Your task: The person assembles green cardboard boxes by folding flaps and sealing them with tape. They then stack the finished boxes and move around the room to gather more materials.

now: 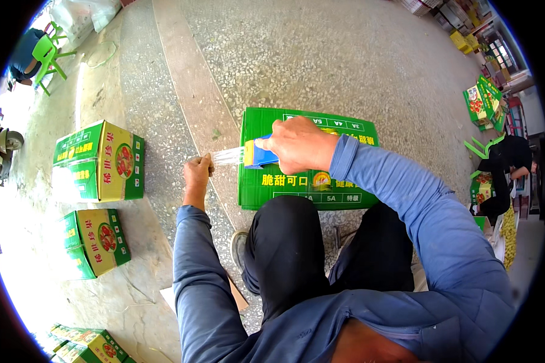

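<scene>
A green cardboard carton (252, 195) with yellow print lies in front of my knees. Over its top, my right hand (301, 144) is closed around a blue and yellow tape dispenser (261, 158), the index finger stretched along it. A strip of clear tape (228, 156) runs leftward from the dispenser, past the carton's left edge. Its free end is pinched in my left hand (197, 175), which is apart from the carton. My right hand hides part of the dispenser and of the carton's top.
Two green and yellow cartons (113, 161) stand on the floor to my left, with several more (97, 348) at the lower left. At the far right are other cartons (483, 101) and a seated person (507, 157). A green chair (46, 55) is at the far left.
</scene>
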The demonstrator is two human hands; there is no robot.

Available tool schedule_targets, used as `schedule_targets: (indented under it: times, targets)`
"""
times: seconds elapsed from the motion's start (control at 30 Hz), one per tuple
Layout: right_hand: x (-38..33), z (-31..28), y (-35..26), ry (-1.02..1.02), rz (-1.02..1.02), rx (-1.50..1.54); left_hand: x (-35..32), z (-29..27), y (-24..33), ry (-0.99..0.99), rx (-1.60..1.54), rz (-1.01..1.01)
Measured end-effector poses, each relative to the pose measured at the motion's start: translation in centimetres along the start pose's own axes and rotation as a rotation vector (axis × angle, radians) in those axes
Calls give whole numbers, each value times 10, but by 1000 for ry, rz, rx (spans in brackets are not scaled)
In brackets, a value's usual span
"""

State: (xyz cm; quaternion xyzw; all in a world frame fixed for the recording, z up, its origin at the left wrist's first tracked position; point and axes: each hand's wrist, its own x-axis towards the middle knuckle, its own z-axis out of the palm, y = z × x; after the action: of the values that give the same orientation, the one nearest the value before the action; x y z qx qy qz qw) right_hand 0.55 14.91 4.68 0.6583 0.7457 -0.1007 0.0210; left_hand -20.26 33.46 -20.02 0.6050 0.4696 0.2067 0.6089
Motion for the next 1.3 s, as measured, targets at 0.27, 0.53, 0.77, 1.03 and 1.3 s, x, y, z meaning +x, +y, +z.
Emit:
schedule_targets:
  times: [0.27,0.53,0.77,1.03,1.3]
  targets:
    - [9,1,-2,-11,26,31,-5,63,-52,-72,239,26]
    - [0,12,5,50,9,31,23,87,-93,-474,869,408]
    - [11,19,13,152,-119,155,62,23,4,-215,-115,-368]
    - [-42,14,37,161,27,97,-83,101,127,-321,-108,-109]
    - [-252,7,125,168,53,175,4,80,110,-228,494,-20]
